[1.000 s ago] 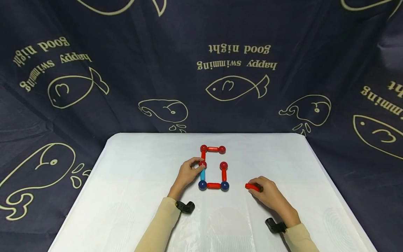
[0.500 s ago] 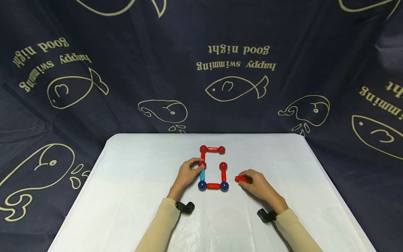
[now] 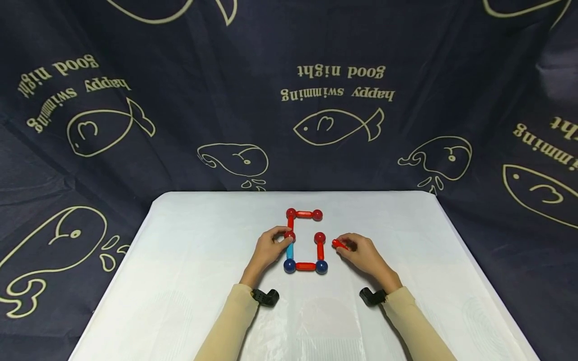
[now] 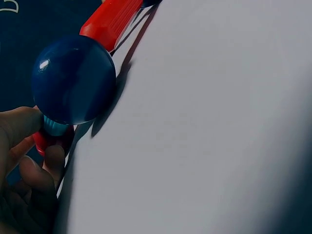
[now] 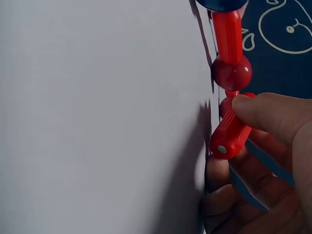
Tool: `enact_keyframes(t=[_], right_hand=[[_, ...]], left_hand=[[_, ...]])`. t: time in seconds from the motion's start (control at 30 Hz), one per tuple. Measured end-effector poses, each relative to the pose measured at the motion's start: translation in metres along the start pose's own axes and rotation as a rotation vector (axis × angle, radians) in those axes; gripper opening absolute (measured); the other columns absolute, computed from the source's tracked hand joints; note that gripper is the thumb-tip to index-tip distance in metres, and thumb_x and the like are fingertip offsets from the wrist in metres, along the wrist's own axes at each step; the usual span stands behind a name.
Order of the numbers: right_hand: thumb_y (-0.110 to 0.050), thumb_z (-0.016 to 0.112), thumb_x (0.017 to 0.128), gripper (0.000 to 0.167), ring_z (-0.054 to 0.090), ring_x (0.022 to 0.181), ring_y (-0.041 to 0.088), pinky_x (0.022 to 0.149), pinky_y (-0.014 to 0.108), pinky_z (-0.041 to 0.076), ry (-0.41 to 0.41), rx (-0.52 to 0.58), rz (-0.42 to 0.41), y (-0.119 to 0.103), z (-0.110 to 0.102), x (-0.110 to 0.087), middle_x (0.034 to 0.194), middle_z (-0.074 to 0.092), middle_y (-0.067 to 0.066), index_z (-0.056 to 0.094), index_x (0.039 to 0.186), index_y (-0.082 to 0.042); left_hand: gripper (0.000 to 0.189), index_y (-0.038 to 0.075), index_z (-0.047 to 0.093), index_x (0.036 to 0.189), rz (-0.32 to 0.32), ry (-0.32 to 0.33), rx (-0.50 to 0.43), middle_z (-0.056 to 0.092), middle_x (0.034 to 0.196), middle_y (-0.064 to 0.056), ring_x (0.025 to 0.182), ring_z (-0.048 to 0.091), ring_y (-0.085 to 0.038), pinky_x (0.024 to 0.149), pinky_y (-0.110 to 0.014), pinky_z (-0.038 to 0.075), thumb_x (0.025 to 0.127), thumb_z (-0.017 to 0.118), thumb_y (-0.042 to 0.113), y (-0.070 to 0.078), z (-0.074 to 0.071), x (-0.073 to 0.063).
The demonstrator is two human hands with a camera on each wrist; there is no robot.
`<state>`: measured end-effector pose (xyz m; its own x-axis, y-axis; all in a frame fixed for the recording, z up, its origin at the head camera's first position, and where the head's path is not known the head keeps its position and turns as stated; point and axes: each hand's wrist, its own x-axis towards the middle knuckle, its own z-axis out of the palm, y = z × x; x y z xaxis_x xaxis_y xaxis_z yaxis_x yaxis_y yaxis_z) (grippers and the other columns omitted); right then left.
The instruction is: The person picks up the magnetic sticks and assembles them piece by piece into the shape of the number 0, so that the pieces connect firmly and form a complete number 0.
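Note:
A figure of magnetic rods and balls lies on the white table (image 3: 203, 250). My left hand (image 3: 269, 249) pinches the red ball (image 3: 290, 235) in the middle of its left side. Below that ball a light-blue rod (image 3: 290, 251) runs to a dark blue ball (image 4: 73, 80). My right hand (image 3: 363, 254) holds a loose red magnetic rod (image 5: 231, 132) between thumb and fingers, its metal end showing in the right wrist view. This rod is just right of the red ball (image 3: 319, 237) topping the figure's right side, with a gap between them in the head view.
A red rod (image 3: 304, 214) and red ball (image 3: 317, 215) form the figure's top arm. Along its bottom, a red rod (image 3: 305, 266) joins two dark blue balls. Behind the table hangs a dark cloth (image 3: 289, 165) printed with fish.
My right hand has moved left and away from me with the red magnetic rod, and the rod has turned a little. The left hand keeps its place on the red ball.

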<state>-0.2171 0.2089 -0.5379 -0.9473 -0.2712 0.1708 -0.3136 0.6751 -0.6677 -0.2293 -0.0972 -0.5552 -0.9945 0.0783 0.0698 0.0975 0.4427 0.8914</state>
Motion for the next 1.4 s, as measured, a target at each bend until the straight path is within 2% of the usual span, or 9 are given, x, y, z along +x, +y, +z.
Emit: enact_keyframes(t=[0.2, 0.43, 0.5, 0.73, 0.87, 1.0, 1.2, 1.4], right_hand=[[-0.016, 0.08, 0.09, 0.026, 0.061, 0.078, 0.014, 0.071, 0.026, 0.052, 0.006, 0.043, 0.029, -0.002, 0.003, 0.015, 0.095, 0.072, 0.004, 0.073, 0.114, -0.007], [-0.013, 0.078, 0.091, 0.031, 0.071, 0.085, 0.021, 0.078, 0.035, 0.06, 0.026, 0.109, 0.033, -0.009, 0.005, 0.03, 0.103, 0.074, 0.011, 0.071, 0.121, -0.005], [-0.013, 0.078, 0.092, 0.033, 0.071, 0.086, 0.022, 0.078, 0.034, 0.06, 0.03, 0.125, 0.034, -0.011, 0.006, 0.034, 0.104, 0.074, 0.012, 0.07, 0.123, -0.006], [-0.012, 0.076, 0.094, 0.034, 0.072, 0.084, 0.022, 0.058, 0.025, 0.057, 0.025, 0.229, 0.048, -0.019, 0.01, 0.048, 0.108, 0.073, 0.017, 0.067, 0.126, -0.006], [-0.01, 0.076, 0.093, 0.036, 0.072, 0.08, 0.021, 0.055, 0.025, 0.056, 0.033, 0.279, 0.057, -0.022, 0.014, 0.056, 0.108, 0.073, 0.019, 0.066, 0.128, -0.005], [-0.009, 0.075, 0.094, 0.037, 0.072, 0.08, 0.022, 0.055, 0.024, 0.055, 0.057, 0.308, 0.061, -0.024, 0.019, 0.063, 0.106, 0.073, 0.019, 0.065, 0.129, -0.004], [-0.009, 0.074, 0.094, 0.035, 0.073, 0.081, 0.02, 0.06, 0.021, 0.054, 0.076, 0.337, 0.1, -0.027, 0.026, 0.07, 0.105, 0.072, 0.019, 0.066, 0.128, -0.003], [-0.011, 0.074, 0.094, 0.035, 0.069, 0.077, 0.013, 0.061, 0.02, 0.053, 0.078, 0.322, 0.119, -0.029, 0.03, 0.072, 0.103, 0.072, 0.019, 0.066, 0.127, -0.003]], left_hand=[[0.029, 0.02, 0.074, 0.123, -0.002, 0.001, 0.001, 0.073, 0.118, -0.005, 0.078, 0.051, -0.014, 0.073, -0.031, 0.043, 0.096, 0.074, 0.03, -0.001, 0.0, 0.0], [0.028, 0.02, 0.074, 0.122, -0.003, 0.008, 0.002, 0.073, 0.117, -0.005, 0.078, 0.051, -0.014, 0.072, -0.03, 0.043, 0.096, 0.074, 0.03, -0.002, -0.001, 0.0], [0.028, 0.02, 0.074, 0.122, -0.003, 0.007, 0.001, 0.073, 0.117, -0.005, 0.079, 0.051, -0.014, 0.073, -0.03, 0.043, 0.096, 0.074, 0.03, -0.002, -0.001, 0.0], [0.029, 0.02, 0.074, 0.122, -0.005, 0.01, 0.007, 0.073, 0.117, -0.005, 0.076, 0.05, -0.014, 0.07, -0.029, 0.043, 0.095, 0.075, 0.03, -0.003, -0.001, 0.0], [0.029, 0.02, 0.074, 0.123, -0.006, 0.009, 0.008, 0.073, 0.117, -0.005, 0.074, 0.05, -0.013, 0.07, -0.028, 0.043, 0.095, 0.075, 0.03, -0.003, -0.002, 0.0], [0.029, 0.02, 0.074, 0.123, -0.003, 0.006, 0.001, 0.073, 0.118, -0.006, 0.076, 0.051, -0.014, 0.071, -0.029, 0.043, 0.095, 0.075, 0.03, -0.002, -0.002, 0.0], [0.028, 0.019, 0.074, 0.122, 0.001, 0.004, -0.006, 0.074, 0.119, -0.005, 0.089, 0.056, -0.016, 0.082, -0.032, 0.046, 0.095, 0.075, 0.028, 0.0, -0.002, 0.0], [0.028, 0.018, 0.074, 0.122, 0.002, 0.0, -0.006, 0.073, 0.12, -0.005, 0.085, 0.054, -0.015, 0.077, -0.03, 0.045, 0.096, 0.074, 0.029, 0.001, -0.001, 0.0]])
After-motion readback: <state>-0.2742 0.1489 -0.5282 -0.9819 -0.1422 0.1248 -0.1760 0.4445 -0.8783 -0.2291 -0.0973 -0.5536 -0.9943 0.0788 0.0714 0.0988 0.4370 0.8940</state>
